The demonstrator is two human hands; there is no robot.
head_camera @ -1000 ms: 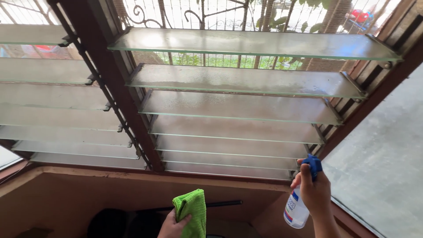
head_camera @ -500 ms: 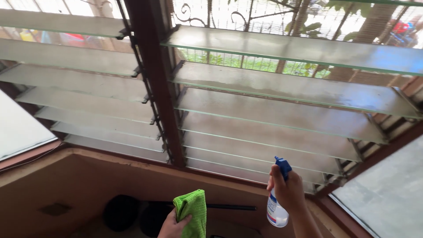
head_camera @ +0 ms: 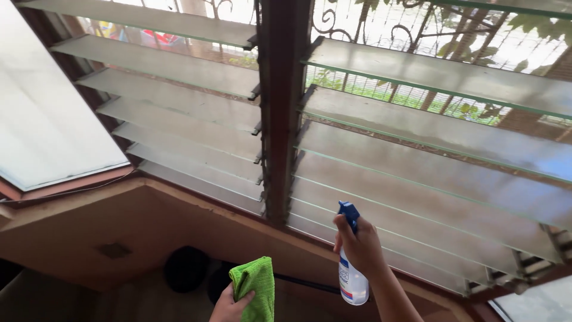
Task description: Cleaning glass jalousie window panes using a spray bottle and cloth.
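The right hand (head_camera: pixel 360 247) is raised, fingers clenched round a blue-nozzled spray bottle (head_camera: pixel 351 280) aimed at the glass louvre slats (head_camera: pixel 417 179). Lower down, the left hand (head_camera: pixel 229 307) grips a green microfibre cloth (head_camera: pixel 255 286).

Bright green cloth (head_camera: pixel 256 286), white spray bottle (head_camera: pixel 353 283) with blue nozzle, dark brown window frame (head_camera: pixel 279 107).

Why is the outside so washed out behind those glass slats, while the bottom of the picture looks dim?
Head view: daylight behind the hazy glass louvre slats overexposes the garden; the green microfibre cloth in the left hand and the white blue-nozzled spray bottle in the right hand sit in shade, sharp.
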